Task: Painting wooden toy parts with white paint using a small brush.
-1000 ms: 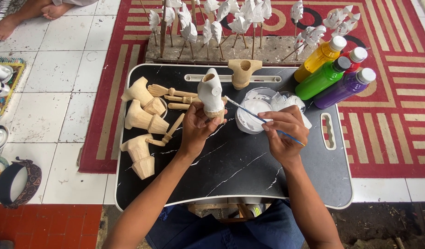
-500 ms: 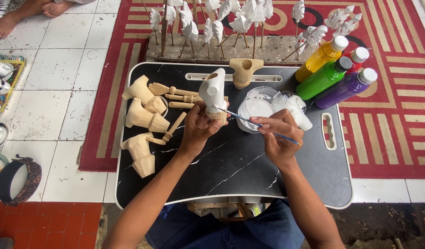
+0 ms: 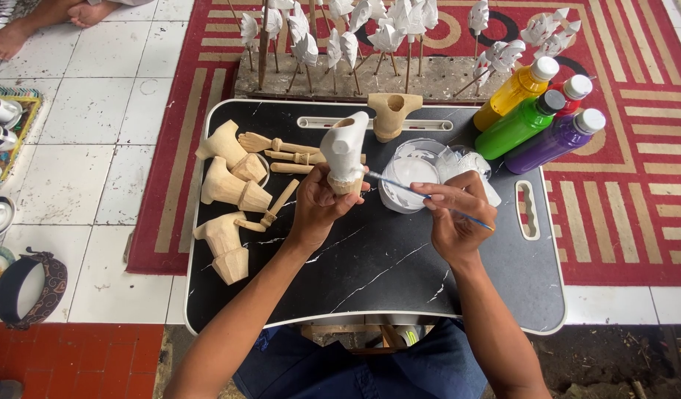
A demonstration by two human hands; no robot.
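my left hand point(image 3: 320, 208) is closed around the bare wooden base of a carved figure point(image 3: 344, 151), my fingers point(image 3: 353, 198) wrapped under its white-painted upper part and holding it upright above the black counter point(image 3: 370, 273). my right hand point(image 3: 455, 214) pinches a thin brush point(image 3: 422, 195), whose tip touches the figure's side just beside my left fingers. a bowl of white paint point(image 3: 408, 177) sits just behind the brush.

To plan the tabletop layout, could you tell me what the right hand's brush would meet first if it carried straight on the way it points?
The right hand aims the brush up-left; its tip looks at or almost on the white-painted wooden piece held by the left hand. That comes first, though depth is unclear.
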